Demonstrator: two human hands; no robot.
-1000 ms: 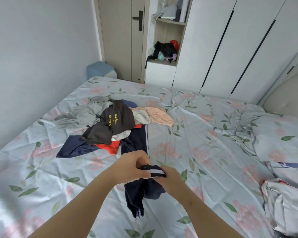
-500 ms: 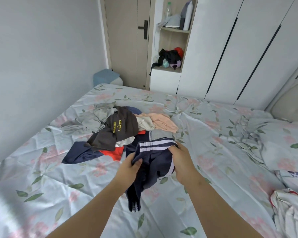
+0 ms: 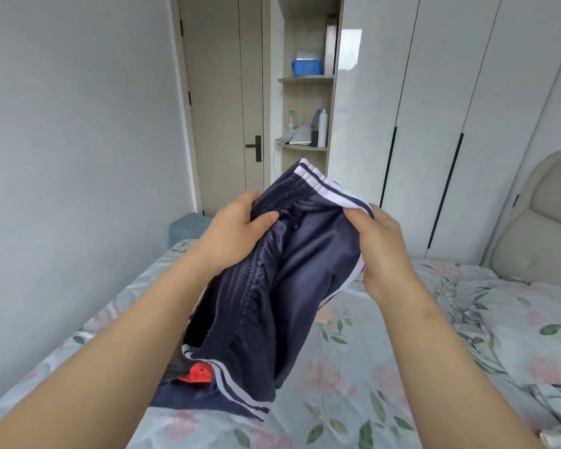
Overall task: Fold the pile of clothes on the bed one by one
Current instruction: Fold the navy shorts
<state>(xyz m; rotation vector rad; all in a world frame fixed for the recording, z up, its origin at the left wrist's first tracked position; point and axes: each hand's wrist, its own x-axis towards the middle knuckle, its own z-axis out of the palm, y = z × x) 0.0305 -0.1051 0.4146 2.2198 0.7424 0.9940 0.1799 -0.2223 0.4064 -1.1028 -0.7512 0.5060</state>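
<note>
Holding navy track pants [image 3: 282,286] above the bed [image 3: 353,351], the left hand [image 3: 237,234] and right hand [image 3: 382,251] pinch the waistband [image 3: 292,189]; folding seems hardly begun.

Both bare arms stretched out front, raised. Left hand [image 3: 237,228] & right hand [image 3: 382,251] w/ fingers curled, thumbs pinching navy white-striped garment [image 3: 292,270].

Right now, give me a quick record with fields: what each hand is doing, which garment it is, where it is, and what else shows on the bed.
left hand: grips the gathered waistband
right hand: pinches the white-striped edge
navy garment: white side stripes, held up, unfolded, lower end hanging toward the bed
bed: floral sheet
red garment: partly showing under the navy one
rest of pile: hidden
</note>
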